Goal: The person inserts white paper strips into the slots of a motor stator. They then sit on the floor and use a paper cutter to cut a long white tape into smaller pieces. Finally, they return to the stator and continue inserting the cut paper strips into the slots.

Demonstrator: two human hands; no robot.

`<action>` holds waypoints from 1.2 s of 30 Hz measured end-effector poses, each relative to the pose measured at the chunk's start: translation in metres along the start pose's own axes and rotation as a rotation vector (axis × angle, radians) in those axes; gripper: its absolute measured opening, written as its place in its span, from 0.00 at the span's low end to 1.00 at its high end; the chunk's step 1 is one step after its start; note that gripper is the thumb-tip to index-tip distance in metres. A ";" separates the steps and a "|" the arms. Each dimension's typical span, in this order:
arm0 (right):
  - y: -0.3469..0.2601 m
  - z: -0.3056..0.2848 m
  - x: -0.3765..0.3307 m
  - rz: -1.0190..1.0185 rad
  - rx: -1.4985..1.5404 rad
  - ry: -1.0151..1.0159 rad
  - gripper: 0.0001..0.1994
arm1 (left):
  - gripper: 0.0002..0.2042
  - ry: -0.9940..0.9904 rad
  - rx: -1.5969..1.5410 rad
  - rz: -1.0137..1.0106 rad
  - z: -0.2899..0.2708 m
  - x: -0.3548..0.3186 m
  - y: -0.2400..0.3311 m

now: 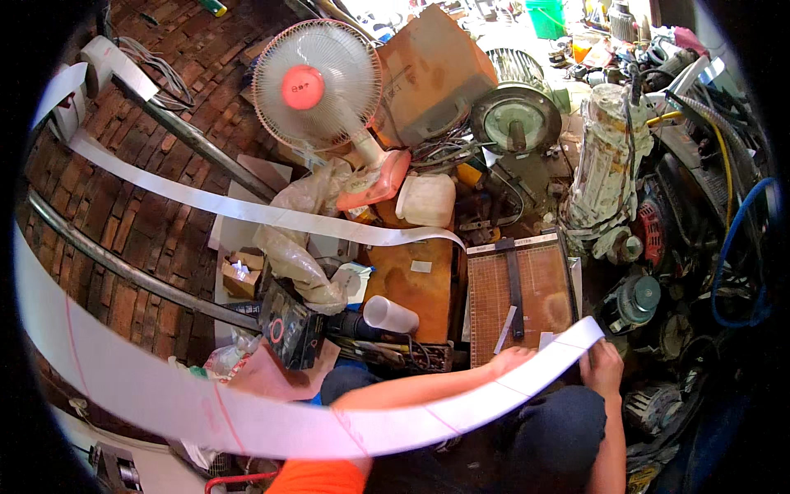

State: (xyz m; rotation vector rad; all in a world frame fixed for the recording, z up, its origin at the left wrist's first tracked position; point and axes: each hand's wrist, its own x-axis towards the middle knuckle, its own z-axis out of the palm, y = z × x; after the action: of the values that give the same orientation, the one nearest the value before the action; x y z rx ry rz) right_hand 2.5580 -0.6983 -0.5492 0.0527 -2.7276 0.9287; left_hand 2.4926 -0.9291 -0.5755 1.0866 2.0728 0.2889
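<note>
Here's the long white strip (280, 428), sweeping in from the left, across in front of the left forearm, its long axis climbing rightward to the right hand (602, 366)! That hand, nearer the strip's visible right end, grips its edge. The left hand (514, 360) sits beside the lower edge of the gridded cutting board (539, 284); the strip covers part of it, so its grasp can't be told. Just ahead, the board carries a dark bar (514, 284) lengthwise and a narrow white slip (505, 329). Left of that, a brown worktop (391, 284); beyond, a pink fan (317, 86), cardboard box (436, 70) and motor (517, 122); brickwork (164, 247) far left.
</note>
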 end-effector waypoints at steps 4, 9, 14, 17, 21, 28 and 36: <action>-0.025 0.007 0.028 -0.163 0.052 0.001 0.07 | 0.24 -0.090 0.146 -0.054 -0.044 -0.089 0.031; -0.016 0.043 0.052 -0.470 -0.092 -0.086 0.10 | 0.23 0.050 -0.155 0.018 -0.108 -0.191 0.081; -0.122 0.000 0.109 -0.587 -0.264 -0.355 0.07 | 0.22 0.674 -0.347 0.182 -0.194 -0.233 0.141; -0.182 -0.013 0.151 -0.510 -0.353 -0.596 0.04 | 0.18 0.953 0.037 0.087 -0.261 -0.188 0.092; -0.304 -0.012 0.154 -0.538 -0.145 -0.582 0.06 | 0.20 0.682 0.045 -0.551 -0.327 -0.183 -0.079; -0.308 0.041 0.155 -0.544 0.109 -0.674 0.07 | 0.25 0.622 0.052 -0.989 -0.308 -0.206 -0.332; -0.281 0.076 0.199 -0.517 -0.025 -0.781 0.03 | 0.36 1.201 0.012 -0.760 -0.349 -0.177 -0.446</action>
State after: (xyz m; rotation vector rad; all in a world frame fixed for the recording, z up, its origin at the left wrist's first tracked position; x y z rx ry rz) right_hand 2.3813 -0.9574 -0.3893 1.2918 -3.1018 0.8214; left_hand 2.0337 -1.2906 -0.4712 -0.0706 3.3259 0.6239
